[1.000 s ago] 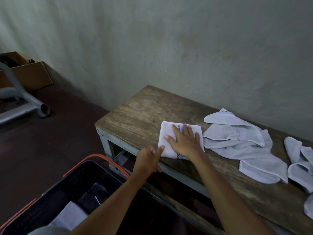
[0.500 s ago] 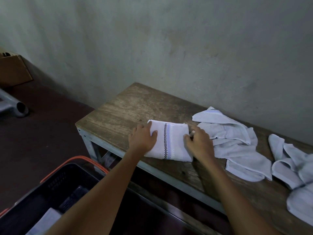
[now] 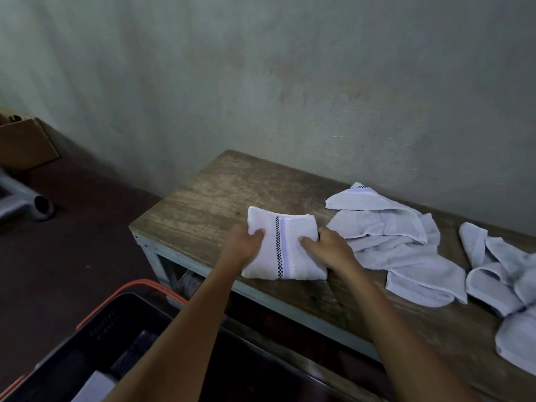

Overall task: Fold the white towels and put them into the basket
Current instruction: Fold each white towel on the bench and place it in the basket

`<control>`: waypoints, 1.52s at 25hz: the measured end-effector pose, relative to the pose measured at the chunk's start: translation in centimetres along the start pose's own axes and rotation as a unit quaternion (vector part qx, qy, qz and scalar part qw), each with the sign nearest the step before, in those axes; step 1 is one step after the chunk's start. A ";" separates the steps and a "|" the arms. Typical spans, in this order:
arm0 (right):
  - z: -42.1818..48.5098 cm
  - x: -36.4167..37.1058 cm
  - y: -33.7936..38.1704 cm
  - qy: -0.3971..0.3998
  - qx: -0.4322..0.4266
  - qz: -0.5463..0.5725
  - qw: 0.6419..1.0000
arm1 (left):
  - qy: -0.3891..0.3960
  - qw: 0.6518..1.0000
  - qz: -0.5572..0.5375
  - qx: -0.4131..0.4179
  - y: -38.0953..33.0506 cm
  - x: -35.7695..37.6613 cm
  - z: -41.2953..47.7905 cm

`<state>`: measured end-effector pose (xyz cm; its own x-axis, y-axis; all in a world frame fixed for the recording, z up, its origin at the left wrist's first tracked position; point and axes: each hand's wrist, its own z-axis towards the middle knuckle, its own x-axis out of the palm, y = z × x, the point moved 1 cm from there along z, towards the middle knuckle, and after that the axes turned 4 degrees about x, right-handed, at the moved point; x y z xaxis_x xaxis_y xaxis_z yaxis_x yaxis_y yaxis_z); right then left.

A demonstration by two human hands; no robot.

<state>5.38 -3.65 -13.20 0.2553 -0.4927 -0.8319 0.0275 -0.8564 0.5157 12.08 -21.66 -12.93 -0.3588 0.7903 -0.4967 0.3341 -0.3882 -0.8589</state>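
The basket (image 3: 150,284) sits nearest, lower left. Beyond it, at the bench (image 3: 220,198) front edge, the left hand (image 3: 243,248) and right hand (image 3: 330,248) grip the folded towel (image 3: 285,248) by opposite sides, fingers (image 3: 307,240) curled onto it. Unfolded towels (image 3: 385,236) lie farther right.

basket (image 3: 104,323) cropped, rightmost towels (image 3: 516,340) cropped
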 end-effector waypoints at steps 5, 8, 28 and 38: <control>-0.2 0.3 1.1 0.006 0.043 -0.029 0.999 | -0.062 0.990 -0.126 0.018 -0.2 0.1 -1.4; -0.2 0.3 1.7 0.026 0.094 0.012 0.995 | -0.068 0.977 -0.199 0.024 0.1 0.0 -1.7; -8.5 -4.8 6.1 -0.069 -0.043 0.359 0.930 | -0.155 0.956 -0.234 0.086 -4.7 -5.5 -8.5; -24.2 -4.0 13.4 -0.077 -0.153 0.397 0.902 | -0.269 0.916 -0.268 0.128 -2.4 -15.8 -23.0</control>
<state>28.13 -9.38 2.01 0.1749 -0.9675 -0.1826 0.1678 -0.1535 0.9738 36.98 -22.33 -0.16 -0.8118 0.5792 0.0739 -0.2065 -0.1665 -0.9642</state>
